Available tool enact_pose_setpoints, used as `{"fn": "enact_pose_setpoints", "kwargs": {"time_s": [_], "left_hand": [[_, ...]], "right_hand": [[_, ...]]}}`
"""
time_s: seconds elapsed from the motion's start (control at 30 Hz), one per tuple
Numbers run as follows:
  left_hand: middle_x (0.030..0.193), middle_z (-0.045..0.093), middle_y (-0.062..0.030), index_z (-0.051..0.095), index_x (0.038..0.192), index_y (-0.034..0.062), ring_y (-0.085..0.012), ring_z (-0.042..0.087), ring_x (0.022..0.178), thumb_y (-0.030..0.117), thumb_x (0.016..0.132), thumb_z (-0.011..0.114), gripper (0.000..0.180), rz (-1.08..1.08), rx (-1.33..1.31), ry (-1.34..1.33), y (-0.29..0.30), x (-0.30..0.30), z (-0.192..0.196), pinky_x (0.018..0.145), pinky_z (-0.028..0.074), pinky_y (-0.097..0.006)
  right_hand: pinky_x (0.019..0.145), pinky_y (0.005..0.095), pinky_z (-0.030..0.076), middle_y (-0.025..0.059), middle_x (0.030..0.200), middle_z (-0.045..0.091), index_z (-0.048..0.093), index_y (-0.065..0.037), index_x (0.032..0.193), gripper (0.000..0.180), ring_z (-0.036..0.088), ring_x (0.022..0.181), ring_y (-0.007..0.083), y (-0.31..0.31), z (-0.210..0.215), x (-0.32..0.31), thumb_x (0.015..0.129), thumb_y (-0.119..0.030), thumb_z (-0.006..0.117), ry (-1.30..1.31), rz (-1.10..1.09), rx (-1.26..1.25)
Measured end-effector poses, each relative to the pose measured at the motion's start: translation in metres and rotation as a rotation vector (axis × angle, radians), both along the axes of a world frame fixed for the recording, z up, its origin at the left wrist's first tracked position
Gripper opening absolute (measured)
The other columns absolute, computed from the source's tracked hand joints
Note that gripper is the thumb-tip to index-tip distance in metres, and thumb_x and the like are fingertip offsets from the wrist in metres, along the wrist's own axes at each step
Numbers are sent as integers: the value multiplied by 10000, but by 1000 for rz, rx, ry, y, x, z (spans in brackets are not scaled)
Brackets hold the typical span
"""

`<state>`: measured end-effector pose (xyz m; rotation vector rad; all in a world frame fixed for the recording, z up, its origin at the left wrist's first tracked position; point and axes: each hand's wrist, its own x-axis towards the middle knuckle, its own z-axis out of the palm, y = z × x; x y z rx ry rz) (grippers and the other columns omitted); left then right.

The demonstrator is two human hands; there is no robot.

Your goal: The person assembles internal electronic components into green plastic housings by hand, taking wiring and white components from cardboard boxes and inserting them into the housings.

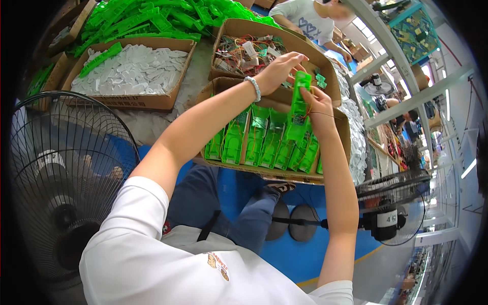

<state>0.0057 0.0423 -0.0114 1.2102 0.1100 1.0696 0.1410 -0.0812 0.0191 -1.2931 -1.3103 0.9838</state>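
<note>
My right hand [320,104] is closed around a long bright green plastic housing [298,109], held upright with small electronic parts and thin wires showing inside. My left hand [280,72], a beaded bracelet on its wrist, is beside the upper end of the housing. Its fingers are loosely bent and apart; whether a fingertip touches the housing cannot be made out. Below both hands, a cardboard box [244,166] holds several similar green housings [256,133] standing in a row, with thin wires on them.
Beyond is a box of wired circuit boards [239,56]. To the left, a carton of clear plastic pieces [137,71] stands before a heap of green housings [152,20]. Fans stand at left [66,203] and right [389,218]. Another person [310,20] works across the table.
</note>
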Motion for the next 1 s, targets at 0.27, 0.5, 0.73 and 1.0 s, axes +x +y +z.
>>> {"fn": "enact_pose_setpoints", "kwargs": {"time_s": [0.27, 0.5, 0.73, 1.0], "left_hand": [[893, 683, -69, 616, 1174, -13, -114, 653, 820, 143, 955, 589, 270, 167, 573, 493, 11, 19, -5, 778, 540, -265], [950, 715, -143, 668, 1135, 17, -200, 680, 867, 202, 898, 649, 301, 172, 876, 731, 27, 31, 0, 811, 532, -327], [994, 711, -117, 674, 1136, 29, -185, 682, 880, 165, 917, 632, 261, 375, 1023, 530, -60, 25, 58, 809, 533, -306], [1073, 688, -87, 615, 1234, 17, -139, 643, 961, 179, 948, 613, 329, 128, 614, 142, -249, -31, 60, 793, 520, -274]], "right_hand": [[606, 336, 513, 131, 956, 623, 531, 6, 1244, 316, 607, 749, 224, -157, 3, -20, 973, -151, 573, 998, -51, 331], [519, 296, 468, 150, 917, 610, 561, 32, 1141, 270, 566, 690, 211, -253, -64, -42, 951, -158, 566, 1369, 11, 435], [591, 259, 433, 83, 867, 541, 568, 26, 1157, 307, 459, 749, 164, -278, -103, -56, 935, -181, 612, 1400, 39, 604], [636, 247, 492, 103, 909, 632, 605, 46, 1129, 250, 575, 766, 141, -275, -86, -89, 930, -104, 631, 1011, -379, 572]]}}
